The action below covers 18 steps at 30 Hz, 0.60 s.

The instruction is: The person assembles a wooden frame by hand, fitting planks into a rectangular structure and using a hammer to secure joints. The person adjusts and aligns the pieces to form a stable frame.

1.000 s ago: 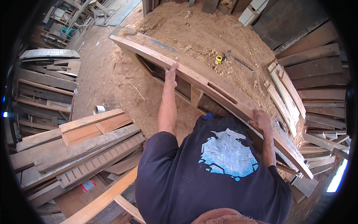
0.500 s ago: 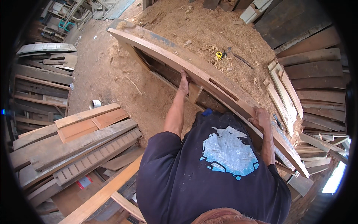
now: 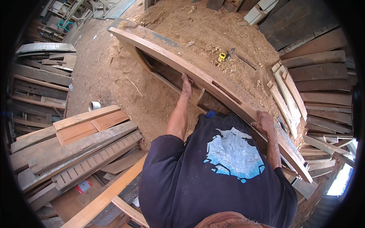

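Note:
A long wooden door (image 3: 163,49) stands on its edge at a slant before me, from the far left to the near right. Its upper edge has a long narrow slot (image 3: 227,92) cut into it, and recessed framing shows on the side facing me. My left hand (image 3: 186,86) is closed on the upper rail from that side, left of a crosspiece; its fingers are partly hidden. Further right, my right hand (image 3: 263,122) wraps over the same rail with bent fingers. A small blue object (image 3: 210,113) lies low against the door, close to my shirt.
Beyond the door, a yellow tape measure (image 3: 222,56) and a thin dark tool (image 3: 246,62) lie on sawdust. Pale boards (image 3: 288,93) lie at the right. Stacked planks (image 3: 83,146) fill the near left, with a white roll (image 3: 94,106) behind them. Timber piles line both sides.
The whole view has shifted very slightly to the left. Both hands keep their places on the door, which stays at the same slant.

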Each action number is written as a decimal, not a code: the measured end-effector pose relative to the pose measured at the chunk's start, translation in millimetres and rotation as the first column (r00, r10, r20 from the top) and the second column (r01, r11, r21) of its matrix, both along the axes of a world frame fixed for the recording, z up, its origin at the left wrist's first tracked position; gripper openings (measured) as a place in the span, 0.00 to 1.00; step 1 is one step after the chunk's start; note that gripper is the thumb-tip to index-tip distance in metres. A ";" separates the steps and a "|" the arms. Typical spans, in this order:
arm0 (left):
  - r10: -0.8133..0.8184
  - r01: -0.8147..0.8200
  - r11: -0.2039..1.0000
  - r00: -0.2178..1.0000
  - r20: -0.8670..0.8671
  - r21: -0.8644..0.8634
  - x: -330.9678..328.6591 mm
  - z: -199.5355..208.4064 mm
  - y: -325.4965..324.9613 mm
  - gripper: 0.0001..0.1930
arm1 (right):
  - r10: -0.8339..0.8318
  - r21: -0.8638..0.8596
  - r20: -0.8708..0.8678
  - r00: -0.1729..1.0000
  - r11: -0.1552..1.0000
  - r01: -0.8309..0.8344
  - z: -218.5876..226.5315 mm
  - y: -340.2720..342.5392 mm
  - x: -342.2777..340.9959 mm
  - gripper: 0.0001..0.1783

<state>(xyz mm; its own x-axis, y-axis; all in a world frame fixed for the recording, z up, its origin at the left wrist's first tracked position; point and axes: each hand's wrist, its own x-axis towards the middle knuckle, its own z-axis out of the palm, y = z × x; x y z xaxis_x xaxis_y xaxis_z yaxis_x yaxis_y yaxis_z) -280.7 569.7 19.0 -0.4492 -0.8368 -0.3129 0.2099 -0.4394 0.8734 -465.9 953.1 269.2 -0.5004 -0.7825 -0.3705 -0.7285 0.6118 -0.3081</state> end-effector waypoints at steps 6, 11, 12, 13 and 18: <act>-0.036 0.068 0.988 0.975 -0.220 0.137 -2.3 20.4 6.6 0.42 | -0.014 0.030 -0.012 1.000 0.999 0.014 3.7 -0.6 -2.6 0.30; -0.004 0.081 0.961 0.960 -0.280 0.264 -3.4 2.9 -4.2 0.40 | 0.023 0.061 -0.025 0.999 0.998 -0.022 2.5 -2.4 -9.6 0.31; -0.019 0.090 0.966 0.960 -0.278 0.242 -6.2 5.5 -2.6 0.40 | 0.016 0.068 -0.027 1.000 0.998 -0.014 0.4 -1.7 -10.6 0.31; -0.034 0.098 0.971 0.960 -0.277 0.220 -9.2 8.3 -1.1 0.40 | 0.010 0.074 -0.029 1.000 0.997 -0.007 -2.0 -1.5 -11.8 0.31; -0.039 0.095 0.978 0.957 -0.286 0.184 -6.5 6.8 -1.5 0.40 | 0.024 0.078 -0.013 1.000 0.997 -0.023 -12.9 -0.5 -11.9 0.27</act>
